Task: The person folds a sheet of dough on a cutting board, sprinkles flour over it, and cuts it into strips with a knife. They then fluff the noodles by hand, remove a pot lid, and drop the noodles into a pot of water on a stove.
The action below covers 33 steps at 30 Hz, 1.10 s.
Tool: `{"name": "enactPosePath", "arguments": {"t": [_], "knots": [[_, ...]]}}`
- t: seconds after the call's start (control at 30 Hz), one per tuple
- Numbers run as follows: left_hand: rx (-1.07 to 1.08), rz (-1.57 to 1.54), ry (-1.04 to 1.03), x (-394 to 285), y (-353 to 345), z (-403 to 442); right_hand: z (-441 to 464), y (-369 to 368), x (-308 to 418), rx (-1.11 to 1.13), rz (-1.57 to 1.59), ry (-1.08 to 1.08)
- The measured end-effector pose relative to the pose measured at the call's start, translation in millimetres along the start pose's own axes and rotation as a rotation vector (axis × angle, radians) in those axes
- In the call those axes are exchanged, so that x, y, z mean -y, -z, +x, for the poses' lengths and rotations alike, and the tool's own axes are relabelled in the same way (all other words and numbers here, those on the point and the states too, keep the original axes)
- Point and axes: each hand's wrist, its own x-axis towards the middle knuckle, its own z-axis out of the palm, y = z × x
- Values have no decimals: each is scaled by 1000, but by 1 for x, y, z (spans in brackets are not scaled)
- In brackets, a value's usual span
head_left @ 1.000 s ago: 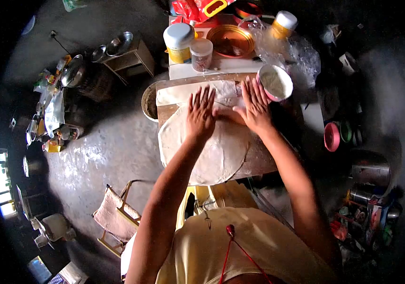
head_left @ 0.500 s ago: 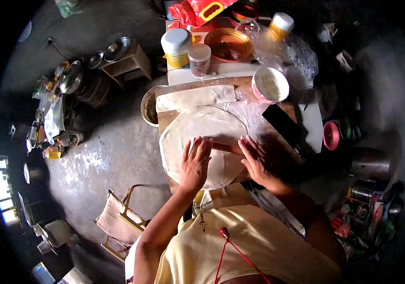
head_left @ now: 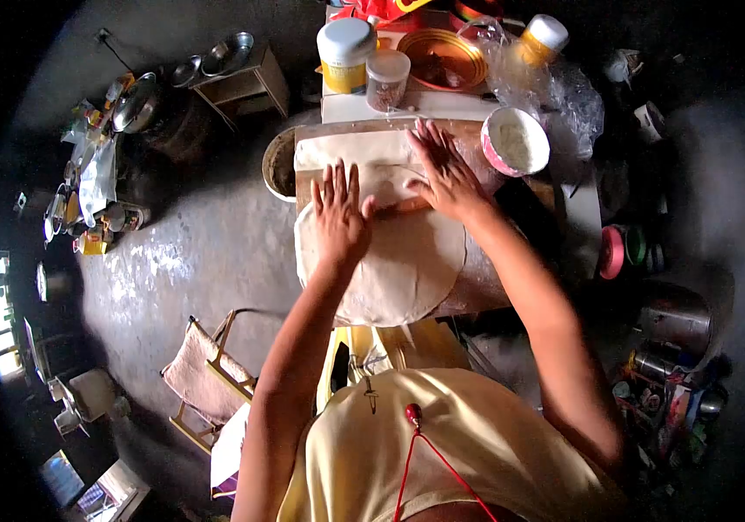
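A wide round sheet of dough (head_left: 398,270) lies on a wooden board (head_left: 487,283). Across its far part runs a rolling pin (head_left: 403,208), mostly hidden under my hands. My left hand (head_left: 340,217) rests palm down over the pin's left end, fingers stretched forward and apart. Over the right end, my right hand (head_left: 452,181) lies flat with fingers spread, its fingertips reaching the folded dough strip (head_left: 350,150) at the back of the board.
A pink-and-white bowl of flour (head_left: 517,143) stands at the board's far right, near a dark flat object (head_left: 524,209). Behind are a white-lidded jar (head_left: 345,56), a small tub (head_left: 387,80), an orange-brown bowl (head_left: 444,59) and a plastic bag (head_left: 555,96). Another bowl (head_left: 278,165) sits left of the board.
Both hands have moved forward, away from my body, with the rolling pin towards the far edge of the dough. My fingers are more spread. The camera view has shifted slightly.
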Motion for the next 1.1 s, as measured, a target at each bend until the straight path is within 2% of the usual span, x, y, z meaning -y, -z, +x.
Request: {"name": "enactPosePath", "arguments": {"t": [0.07,0.23,0.3,0.33,0.43,0.5,0.57,0.63,0.7,0.73,0.83,0.9,0.97,1.0,1.1], "knots": [[-12,4,-28,0,2,3,2,1,0,1,-47,-8],[243,-229,-103,-24,30,-75,-92,23,42,72,10,-61],[180,-180,-159,-36,37,-99,-124,43,56,215,78,-83],[163,-162,-171,-34,34,-99,-131,43,56,202,107,-88],[58,-99,-225,-26,23,-84,-132,17,37,-8,97,0],[111,-140,-207,-22,25,-82,-123,20,38,5,81,-9],[23,-191,-193,-23,41,-89,-115,26,50,22,77,-29],[76,-234,-143,-17,59,-108,-112,31,64,-2,122,105],[96,-247,-145,-10,57,-127,-111,18,77,18,221,104],[227,-287,-77,-8,55,-135,-109,11,82,36,213,76],[188,-254,11,-21,55,-132,-93,-1,84,28,67,-61],[202,-180,21,-24,54,-137,-98,6,90,76,-72,-107],[296,-211,-128,-19,55,-153,-124,12,95,248,-101,-65],[372,-183,-192,-16,59,-161,-136,24,102,313,-34,-81],[413,-262,-267,-18,63,-180,-171,38,110,402,58,-84]]}}
